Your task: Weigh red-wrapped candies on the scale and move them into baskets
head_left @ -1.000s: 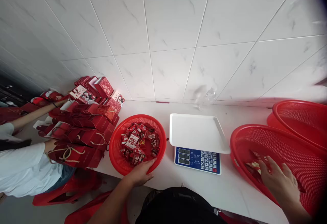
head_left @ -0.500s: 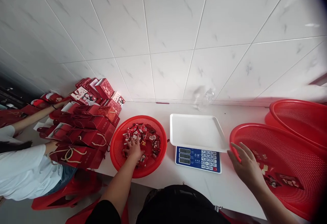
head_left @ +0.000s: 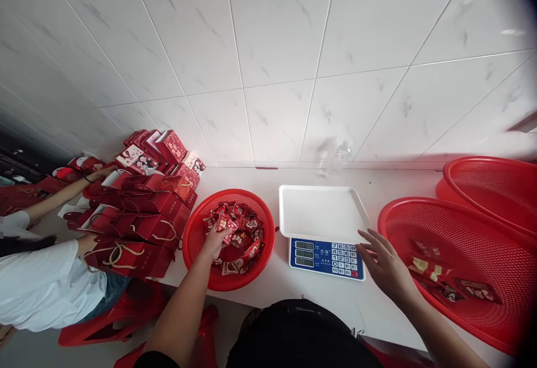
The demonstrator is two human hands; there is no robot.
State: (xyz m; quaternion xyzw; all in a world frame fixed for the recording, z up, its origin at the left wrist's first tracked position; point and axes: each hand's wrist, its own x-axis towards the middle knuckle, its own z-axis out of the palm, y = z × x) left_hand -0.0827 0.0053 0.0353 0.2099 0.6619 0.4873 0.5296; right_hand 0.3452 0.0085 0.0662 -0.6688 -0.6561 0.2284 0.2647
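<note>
My left hand (head_left: pixel 216 240) is inside the small red basket (head_left: pixel 197 234), closed on a handful of red-wrapped sweets (head_left: pixel 224 223) from the pile there. My right hand (head_left: pixel 384 264) hovers open, fingers spread, above the counter beside the keypad of the blue scale (head_left: pixel 325 256), holding nothing. The scale's white tray (head_left: pixel 321 211) has nothing on it. To the right, the large red basket (head_left: pixel 461 234) holds a few sweet packets (head_left: pixel 432 270).
Another large red basket (head_left: pixel 490 186) stands at the back right. Red gift bags and boxes (head_left: pixel 146 206) are piled at the left, where another person in a white shirt (head_left: pixel 46 278) reaches among them. Tiled wall runs behind the white counter (head_left: pixel 277 289).
My left hand went into the small basket and closed on sweets, lifting them. My right hand left the large basket and moved left to the scale.
</note>
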